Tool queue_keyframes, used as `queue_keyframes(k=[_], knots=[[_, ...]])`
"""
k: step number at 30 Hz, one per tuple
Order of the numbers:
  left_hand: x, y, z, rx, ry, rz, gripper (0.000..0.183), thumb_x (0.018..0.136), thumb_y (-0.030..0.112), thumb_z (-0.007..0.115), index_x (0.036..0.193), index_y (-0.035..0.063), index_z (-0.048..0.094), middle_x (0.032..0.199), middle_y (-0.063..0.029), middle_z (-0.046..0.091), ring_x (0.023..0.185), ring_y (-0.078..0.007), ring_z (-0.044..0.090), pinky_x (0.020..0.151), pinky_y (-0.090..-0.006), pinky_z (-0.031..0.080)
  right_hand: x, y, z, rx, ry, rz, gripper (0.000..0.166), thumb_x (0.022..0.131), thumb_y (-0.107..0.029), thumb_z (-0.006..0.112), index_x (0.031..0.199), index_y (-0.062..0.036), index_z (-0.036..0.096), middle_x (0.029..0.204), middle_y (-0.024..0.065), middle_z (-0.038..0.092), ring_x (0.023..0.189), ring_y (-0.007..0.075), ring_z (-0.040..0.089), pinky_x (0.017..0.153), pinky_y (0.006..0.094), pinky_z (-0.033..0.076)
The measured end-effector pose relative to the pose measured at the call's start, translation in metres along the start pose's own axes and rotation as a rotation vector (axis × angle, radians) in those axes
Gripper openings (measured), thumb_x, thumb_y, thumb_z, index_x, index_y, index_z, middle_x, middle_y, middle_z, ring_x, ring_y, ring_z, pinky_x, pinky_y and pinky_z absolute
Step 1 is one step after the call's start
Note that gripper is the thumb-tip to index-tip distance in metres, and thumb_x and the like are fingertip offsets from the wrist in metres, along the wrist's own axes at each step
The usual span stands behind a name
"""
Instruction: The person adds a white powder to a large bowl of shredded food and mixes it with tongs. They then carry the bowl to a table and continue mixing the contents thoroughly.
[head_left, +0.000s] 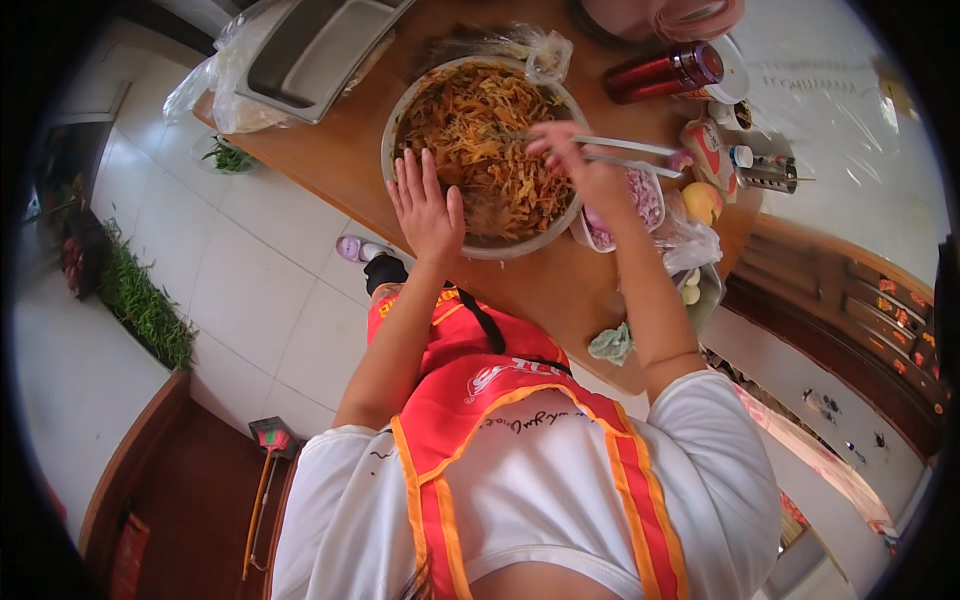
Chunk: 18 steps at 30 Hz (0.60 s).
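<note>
A wide round basin (386, 142) holds a large heap of shredded orange-brown vegetables (480, 142). My left hand (427, 214) lies flat over the basin's near left rim, fingers extended and gripping nothing. Above the right side of the heap, my right hand (566, 161) is closed around metal tongs (626, 142). The back of the tongs points right, and their blurred front end reaches over the food. Beside the basin, partly behind my right forearm, is a clear tray of chopped purple onion (645, 196).
A rectangular steel pan (315, 56) sits on plastic bags at the table's left. Crumpled plastic (549, 56) overlaps the far rim. Rightward are a red flask (664, 73), a peach (702, 202) and a slotted metal holder (769, 176). A green cloth (611, 343) lies near the table edge.
</note>
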<state>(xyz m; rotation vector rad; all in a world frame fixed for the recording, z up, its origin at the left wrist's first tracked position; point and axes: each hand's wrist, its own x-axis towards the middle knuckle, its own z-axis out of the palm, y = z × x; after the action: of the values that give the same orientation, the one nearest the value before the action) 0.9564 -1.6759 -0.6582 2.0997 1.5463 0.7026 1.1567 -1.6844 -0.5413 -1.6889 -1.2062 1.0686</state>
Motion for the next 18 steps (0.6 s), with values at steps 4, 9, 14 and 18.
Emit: queue_keyframes(k=[4,9,14,18], knots=[[0.001,0.003,0.000,0.017,-0.015,0.012,0.059,0.087,0.031,0.042,0.139,0.0091,0.027,0.144,-0.0146,0.025,0.134,-0.0296,0.020,0.110,-0.0443,0.010,0.055,0.063,-0.046,-0.006,0.211,-0.001,0.034,0.094,-0.033,0.045,0.105,-0.0046,0.061,0.089,0.0050,0.067,0.068,0.0078,0.056,0.064,0.0208,0.048],[0.002,0.003,0.001,0.009,0.000,0.020,0.061,0.085,0.030,0.045,0.139,0.0073,0.027,0.144,-0.0153,0.025,0.134,-0.0299,0.020,0.110,-0.0441,0.011,0.114,0.106,-0.008,0.260,0.008,0.141,0.037,0.095,-0.031,0.044,0.109,-0.0002,0.058,0.092,0.0085,0.066,0.072,0.0105,0.057,0.068,0.0231,0.049],[0.002,0.002,0.001,-0.010,0.026,0.007,0.062,0.084,0.029,0.046,0.139,0.0065,0.026,0.144,-0.0165,0.024,0.134,-0.0309,0.020,0.110,-0.0440,0.012,0.122,0.077,0.038,0.196,-0.414,0.138,0.034,0.093,-0.031,0.045,0.101,-0.0031,0.063,0.085,0.0044,0.067,0.072,0.0104,0.059,0.066,0.0243,0.049],[0.000,0.000,0.001,-0.017,0.033,0.013,0.062,0.084,0.029,0.046,0.139,0.0067,0.026,0.143,-0.0168,0.025,0.134,-0.0314,0.020,0.109,-0.0445,0.012,0.070,0.040,0.041,-0.059,-0.559,-0.012,0.029,0.093,-0.026,0.047,0.100,-0.0043,0.064,0.083,0.0048,0.066,0.073,0.0105,0.059,0.067,0.0260,0.048]])
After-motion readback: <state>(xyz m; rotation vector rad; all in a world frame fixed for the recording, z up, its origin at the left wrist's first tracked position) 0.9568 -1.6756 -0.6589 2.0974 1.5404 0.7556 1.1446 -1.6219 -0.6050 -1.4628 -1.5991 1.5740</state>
